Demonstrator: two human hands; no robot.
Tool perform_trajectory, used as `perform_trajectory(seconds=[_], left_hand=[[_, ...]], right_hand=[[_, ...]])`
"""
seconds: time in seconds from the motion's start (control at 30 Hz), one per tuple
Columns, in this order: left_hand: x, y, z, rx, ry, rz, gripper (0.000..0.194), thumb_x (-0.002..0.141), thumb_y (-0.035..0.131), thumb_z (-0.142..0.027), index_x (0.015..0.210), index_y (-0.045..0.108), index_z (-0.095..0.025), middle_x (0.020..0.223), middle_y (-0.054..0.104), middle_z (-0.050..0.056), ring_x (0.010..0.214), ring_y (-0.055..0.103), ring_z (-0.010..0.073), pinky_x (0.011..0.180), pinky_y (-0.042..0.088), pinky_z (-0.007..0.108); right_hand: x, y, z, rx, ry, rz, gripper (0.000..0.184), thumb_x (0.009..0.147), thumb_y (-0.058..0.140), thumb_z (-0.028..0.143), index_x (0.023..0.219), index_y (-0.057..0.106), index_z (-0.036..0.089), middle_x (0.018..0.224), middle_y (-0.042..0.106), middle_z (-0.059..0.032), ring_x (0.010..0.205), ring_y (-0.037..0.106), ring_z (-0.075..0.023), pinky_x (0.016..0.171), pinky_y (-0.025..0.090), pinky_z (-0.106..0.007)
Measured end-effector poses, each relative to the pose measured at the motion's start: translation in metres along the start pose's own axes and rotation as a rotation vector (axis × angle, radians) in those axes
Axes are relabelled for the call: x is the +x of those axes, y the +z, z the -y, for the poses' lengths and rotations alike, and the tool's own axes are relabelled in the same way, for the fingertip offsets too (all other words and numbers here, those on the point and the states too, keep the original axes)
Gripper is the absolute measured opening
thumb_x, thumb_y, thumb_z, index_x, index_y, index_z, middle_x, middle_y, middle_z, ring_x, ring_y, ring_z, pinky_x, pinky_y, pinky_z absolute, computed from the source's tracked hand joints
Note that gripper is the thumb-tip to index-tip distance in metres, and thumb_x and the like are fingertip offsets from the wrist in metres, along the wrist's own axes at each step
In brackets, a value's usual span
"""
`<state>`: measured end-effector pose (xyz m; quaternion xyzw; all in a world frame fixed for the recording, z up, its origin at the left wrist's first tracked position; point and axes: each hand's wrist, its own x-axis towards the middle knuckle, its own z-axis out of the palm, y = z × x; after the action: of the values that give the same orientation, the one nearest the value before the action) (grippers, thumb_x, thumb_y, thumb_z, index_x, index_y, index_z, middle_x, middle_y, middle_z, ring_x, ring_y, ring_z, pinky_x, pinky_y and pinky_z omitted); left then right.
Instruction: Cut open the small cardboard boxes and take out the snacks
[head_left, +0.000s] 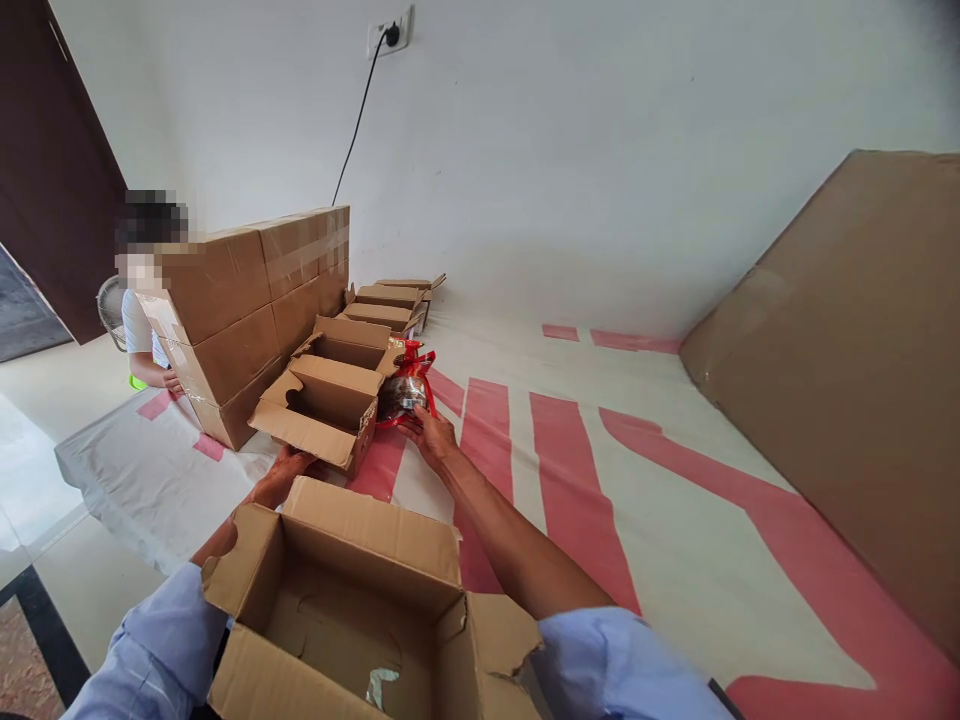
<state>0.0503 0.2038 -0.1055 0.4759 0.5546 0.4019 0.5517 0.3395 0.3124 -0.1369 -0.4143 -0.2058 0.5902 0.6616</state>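
Past the left grip (294, 462) I see a person (142, 335) and stacked boxes (232, 335). That grip touches an open box (315, 420) from below; its fingers are hidden, so how tight I can't tell. The near box (367, 565) lies this side of both. The red packet (405, 398) is held in the right grip (426, 432), a big carton (840, 390) well to its right.

Black cable (359, 116) and plug (392, 36) in a white socket (403, 27), dark door (56, 150) at left

Head-worn view, forward and down, both hands (431, 436) near
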Motion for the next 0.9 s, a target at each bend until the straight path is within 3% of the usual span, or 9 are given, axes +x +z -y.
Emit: perform_trajectory(seconds=[0.2, 0.53, 0.7, 0.9], left_hand=[[0.001, 0.001, 0.007, -0.065, -0.007, -0.057, 0.039, 0.083, 0.083, -0.048, 0.099, 0.059, -0.022, 0.09, 0.078, 0.007, 0.086, 0.079, 0.0263, 0.082, 0.065, 0.04], [-0.02, 0.007, -0.009, -0.047, -0.021, -0.055, 0.032, 0.084, 0.081, -0.05, 0.088, 0.065, -0.023, 0.083, 0.078, 0.008, 0.102, 0.079, 0.0318, 0.083, 0.064, 0.038], [-0.032, 0.011, -0.017, -0.077, 0.018, -0.041, 0.029, 0.087, 0.079, -0.046, 0.085, 0.063, -0.022, 0.088, 0.078, 0.008, 0.1, 0.079, 0.0289, 0.085, 0.064, 0.037], [-0.031, 0.014, -0.017, -0.101, 0.034, -0.039, 0.028, 0.088, 0.079, -0.042, 0.101, 0.069, -0.019, 0.09, 0.078, 0.008, 0.097, 0.079, 0.0283, 0.085, 0.064, 0.037]], right_hand=[[0.001, -0.034, 0.005, 0.025, -0.091, -0.125, 0.044, 0.071, 0.093, 0.038, 0.101, 0.066, 0.021, 0.076, 0.073, 0.002, 0.068, 0.073, -0.016, 0.065, 0.068, -0.028], [0.033, -0.008, 0.018, -0.036, 0.006, -0.09, 0.029, 0.075, 0.089, 0.025, 0.093, 0.067, 0.021, 0.069, 0.071, 0.0027, 0.057, 0.069, -0.0146, 0.055, 0.065, -0.026], [0.012, -0.037, 0.027, -0.043, -0.038, -0.086, 0.035, 0.07, 0.093, 0.026, 0.093, 0.068, 0.021, 0.074, 0.073, 0.0026, 0.061, 0.07, -0.0155, 0.057, 0.066, -0.027], [-0.035, -0.066, 0.008, -0.054, -0.04, -0.041, 0.045, 0.062, 0.099, 0.033, 0.094, 0.07, 0.02, 0.081, 0.076, -0.0007, 0.067, 0.073, -0.0177, 0.059, 0.068, -0.029]])
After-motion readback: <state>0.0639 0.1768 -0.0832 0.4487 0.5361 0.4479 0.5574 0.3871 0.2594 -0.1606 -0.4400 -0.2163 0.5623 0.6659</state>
